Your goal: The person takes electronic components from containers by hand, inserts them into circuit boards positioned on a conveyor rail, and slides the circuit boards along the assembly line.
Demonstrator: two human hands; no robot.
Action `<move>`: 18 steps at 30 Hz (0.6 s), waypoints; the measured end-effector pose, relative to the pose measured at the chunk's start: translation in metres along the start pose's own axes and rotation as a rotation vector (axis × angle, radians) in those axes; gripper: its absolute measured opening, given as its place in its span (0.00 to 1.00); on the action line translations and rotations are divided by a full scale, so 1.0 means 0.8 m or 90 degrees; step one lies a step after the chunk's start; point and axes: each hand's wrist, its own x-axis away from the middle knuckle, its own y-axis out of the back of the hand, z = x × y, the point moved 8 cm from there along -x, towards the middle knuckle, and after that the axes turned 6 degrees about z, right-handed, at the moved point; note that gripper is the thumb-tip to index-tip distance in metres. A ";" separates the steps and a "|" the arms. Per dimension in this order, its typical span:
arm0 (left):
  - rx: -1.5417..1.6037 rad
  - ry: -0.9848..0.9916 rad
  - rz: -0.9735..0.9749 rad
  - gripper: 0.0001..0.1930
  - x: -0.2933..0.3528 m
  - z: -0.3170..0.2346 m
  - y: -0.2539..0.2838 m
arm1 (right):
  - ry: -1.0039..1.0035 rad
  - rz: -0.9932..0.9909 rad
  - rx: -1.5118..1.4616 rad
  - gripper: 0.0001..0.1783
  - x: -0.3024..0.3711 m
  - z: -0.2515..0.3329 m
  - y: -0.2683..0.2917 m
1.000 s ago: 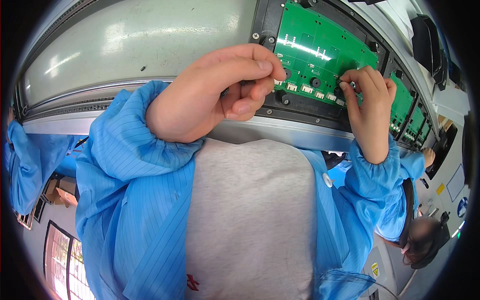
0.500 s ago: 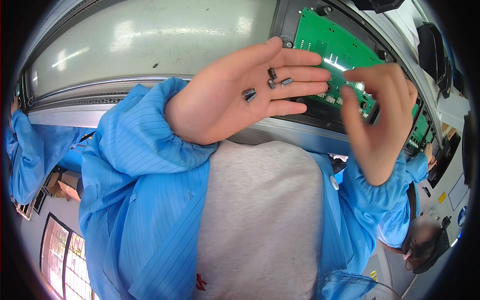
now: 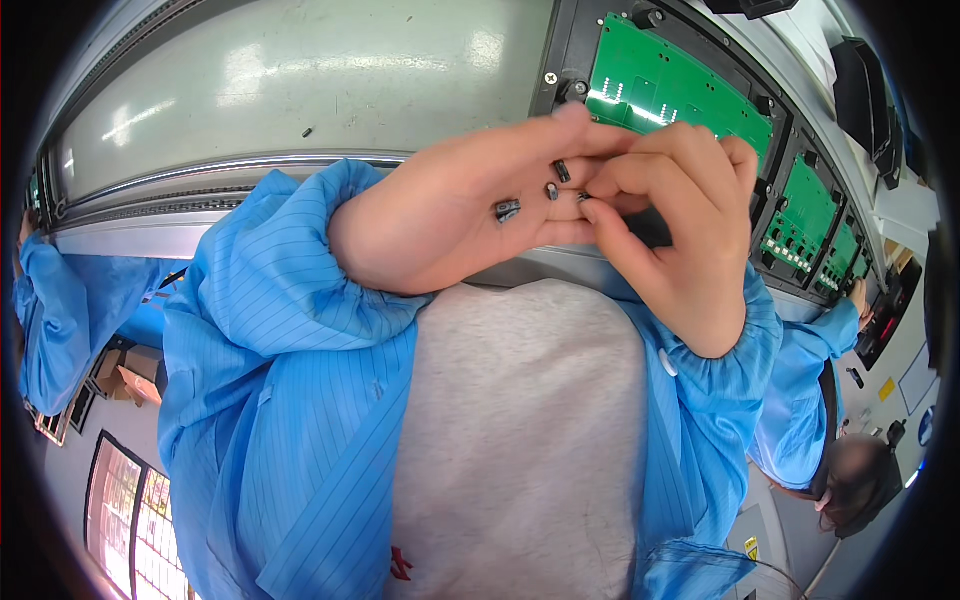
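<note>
My left hand (image 3: 450, 205) lies palm up across the front rail, its fingers stretched to the right. Several small dark cylindrical capacitors rest loose on it: a pair (image 3: 508, 210) on the palm, one capacitor (image 3: 552, 191) near the finger bases and another capacitor (image 3: 563, 171) above that. My right hand (image 3: 680, 205) reaches over the left fingers, thumb and forefinger pinched on a small capacitor (image 3: 585, 198) whose thin leads show. Beyond both hands is a green circuit board (image 3: 680, 75) seated in a black carrier (image 3: 552, 95); the hands cover its near part.
A metal rail (image 3: 230, 162) runs along the front of the pale line surface (image 3: 330, 60), where one loose dark part (image 3: 308, 132) lies. More green boards (image 3: 803, 215) sit to the right. Persons in blue sleeves (image 3: 800, 400) are at both sides.
My right hand has moved left onto the left fingers and closed on a capacitor there. The left fingers have curled slightly. The boards and carrier have shifted to the right.
</note>
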 end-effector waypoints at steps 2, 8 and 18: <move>-0.071 0.021 -0.017 0.24 0.002 0.000 0.002 | -0.008 -0.016 -0.023 0.09 0.001 0.000 0.005; -0.293 0.132 0.008 0.11 0.011 -0.001 0.005 | -0.011 -0.079 -0.010 0.09 0.016 0.002 0.014; -0.285 0.077 0.034 0.05 0.014 -0.002 0.004 | -0.087 -0.087 -0.275 0.07 0.028 -0.021 -0.003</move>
